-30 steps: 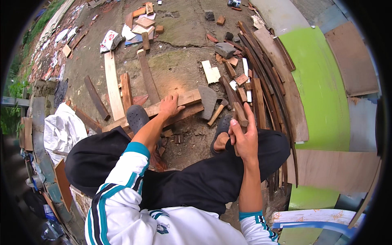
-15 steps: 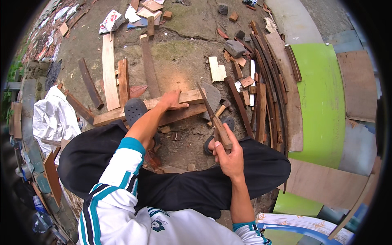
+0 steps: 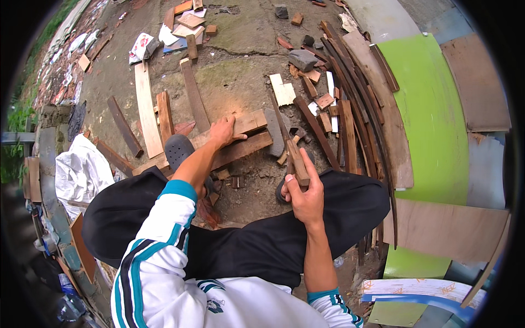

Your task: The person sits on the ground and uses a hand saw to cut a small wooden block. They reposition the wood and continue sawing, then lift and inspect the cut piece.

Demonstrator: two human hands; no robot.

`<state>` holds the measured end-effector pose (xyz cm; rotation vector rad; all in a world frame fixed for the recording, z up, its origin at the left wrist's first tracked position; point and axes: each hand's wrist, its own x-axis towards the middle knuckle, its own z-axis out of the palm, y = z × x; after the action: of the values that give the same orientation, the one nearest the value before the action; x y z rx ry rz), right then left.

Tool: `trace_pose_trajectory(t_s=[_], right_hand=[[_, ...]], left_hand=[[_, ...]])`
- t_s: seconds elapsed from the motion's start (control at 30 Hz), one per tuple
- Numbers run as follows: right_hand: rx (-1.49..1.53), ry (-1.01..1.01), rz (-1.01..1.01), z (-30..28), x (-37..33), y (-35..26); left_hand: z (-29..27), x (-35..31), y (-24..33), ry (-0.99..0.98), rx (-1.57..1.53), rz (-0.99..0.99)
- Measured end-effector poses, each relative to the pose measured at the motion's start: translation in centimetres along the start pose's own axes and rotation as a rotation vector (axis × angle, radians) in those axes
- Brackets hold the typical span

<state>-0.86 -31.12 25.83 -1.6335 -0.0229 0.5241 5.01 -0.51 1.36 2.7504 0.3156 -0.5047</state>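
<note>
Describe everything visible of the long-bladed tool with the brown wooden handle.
The long-bladed tool with the brown wooden handle is held in the right grip, thumb on the handle's left side, index finger along its right. The handle looks chunky and angular, its blunt end facing back. The narrow, dark, metal-looking blade points away and slants left; seen nearly edge-on, it shows no clear teeth. In the picture it overlaps the flat grey slab; whether they touch cannot be told.
</note>
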Motion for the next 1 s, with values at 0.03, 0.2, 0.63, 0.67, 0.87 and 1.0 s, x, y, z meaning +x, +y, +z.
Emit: trace_pose_trajectory(t_s=[0.03, 0.2, 0.63, 0.67, 0.87, 1.0], right_hand=[[-0.058, -0.006, -0.056, 0.0, 0.1, 0.7], [-0.305, -0.043, -0.154, 0.6, 0.4, 3.7], [-0.469, -0.120, -0.092, 2.3, -0.2, 2.4], [-0.461, -0.113, -0.085, 2.3, -0.6, 2.3], [-0.490, -0.082, -0.044, 2.4, -2.4, 2.1], [-0.468, -0.039, 0.028, 3.2, -1.7, 2.1]], left_hand=[[0.0, 0.1, -0.2, -0.021, 0.002, 0.008], [0.7, -0.5, 0.4, -0.138, -0.066, 0.003], [0.8, 0.8, 1.8, -0.096, -0.205, -0.143], [1.1, 1.4, 1.7, -0.097, -0.257, -0.172], [2.2, 2.7, 1.9, -0.018, -0.313, -0.192], [2.5, 2.8, 2.5, 0.060, -0.323, -0.200]])
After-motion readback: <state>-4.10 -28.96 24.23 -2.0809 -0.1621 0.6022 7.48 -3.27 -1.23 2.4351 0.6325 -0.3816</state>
